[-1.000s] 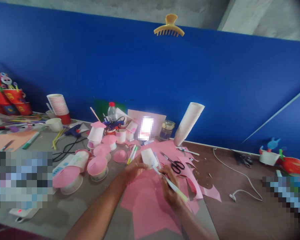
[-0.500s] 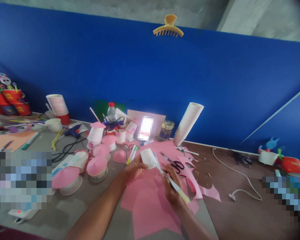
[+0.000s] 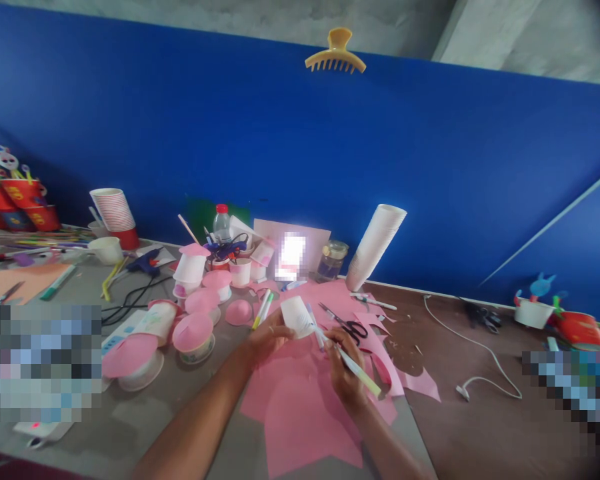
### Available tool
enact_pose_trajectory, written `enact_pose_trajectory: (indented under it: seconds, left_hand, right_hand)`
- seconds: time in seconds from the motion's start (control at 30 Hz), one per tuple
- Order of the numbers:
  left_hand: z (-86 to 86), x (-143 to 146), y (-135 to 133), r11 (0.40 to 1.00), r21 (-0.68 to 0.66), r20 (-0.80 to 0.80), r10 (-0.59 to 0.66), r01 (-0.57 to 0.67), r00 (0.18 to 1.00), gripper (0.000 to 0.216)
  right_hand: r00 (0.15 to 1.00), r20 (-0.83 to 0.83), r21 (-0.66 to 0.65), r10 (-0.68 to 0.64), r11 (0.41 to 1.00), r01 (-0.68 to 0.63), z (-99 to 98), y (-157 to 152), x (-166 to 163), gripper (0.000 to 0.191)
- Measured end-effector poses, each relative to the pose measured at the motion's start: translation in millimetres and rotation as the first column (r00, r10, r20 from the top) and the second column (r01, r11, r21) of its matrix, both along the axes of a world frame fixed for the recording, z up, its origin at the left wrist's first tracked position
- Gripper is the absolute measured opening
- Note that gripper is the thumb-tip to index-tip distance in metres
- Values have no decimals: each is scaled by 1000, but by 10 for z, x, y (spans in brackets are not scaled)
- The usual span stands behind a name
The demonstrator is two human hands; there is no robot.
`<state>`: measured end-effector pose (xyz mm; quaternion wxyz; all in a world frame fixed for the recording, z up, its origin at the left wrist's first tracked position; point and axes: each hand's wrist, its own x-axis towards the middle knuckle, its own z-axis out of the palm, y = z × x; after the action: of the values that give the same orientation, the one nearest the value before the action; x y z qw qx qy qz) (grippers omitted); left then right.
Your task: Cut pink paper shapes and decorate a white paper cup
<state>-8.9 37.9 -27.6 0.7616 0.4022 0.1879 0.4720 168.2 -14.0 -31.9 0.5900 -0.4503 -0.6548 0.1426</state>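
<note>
Between the fingers of my left hand (image 3: 270,337) is a small white paper cup (image 3: 297,316), tilted, with drawn marks on its side. My right hand (image 3: 346,363) grips a marker pen (image 3: 356,371) with a pale yellow-green end; its tip points at the cup's lower right side. Whether the tip touches is too small to tell. Pink paper sheets (image 3: 310,420) lie under both hands. Black-handled scissors (image 3: 354,331) rest on the pink paper just beyond my right hand. Several markers (image 3: 263,309) lie beside my left hand.
Paper cups with pink cone tops (image 3: 193,331) stand to the left, near a power strip (image 3: 125,331). A tall leaning stack of white cups (image 3: 377,247) and a glass jar (image 3: 333,259) stand at the back. A white cable (image 3: 480,347) lies on the right. Blue partition (image 3: 280,133) behind.
The right hand and marker have shifted very slightly against the cup. My left hand keeps its hold on the cup. The whole view has drifted slightly.
</note>
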Motion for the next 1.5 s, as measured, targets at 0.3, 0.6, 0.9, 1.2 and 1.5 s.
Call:
enact_pose_trajectory:
  seconds: [0.3, 0.6, 0.9, 1.2, 1.5]
  left_hand:
    - [38, -7, -11, 1000, 9, 1, 3, -3, 1000, 52]
    - [102, 1, -28, 999, 38, -26, 21, -20, 999, 48]
    - [30, 1, 10, 1000, 22, 0, 4, -4, 1000, 53]
    - [-49, -4, 40, 999, 32, 12, 11, -11, 1000, 53]
    - [-2, -4, 22, 999, 39, -2, 19, -19, 1000, 45]
  right_hand:
    - [999, 25, -2, 48, 999, -48, 21, -46, -33, 9]
    - [995, 76, 113, 63, 991, -71, 32, -74, -94, 10]
    - [1000, 17, 9, -12, 1000, 12, 34, -38, 10, 9]
    - [1000, 6, -4, 9, 1000, -9, 31, 2, 2, 8]
    - [998, 22, -22, 54, 998, -53, 17, -55, -33, 9]
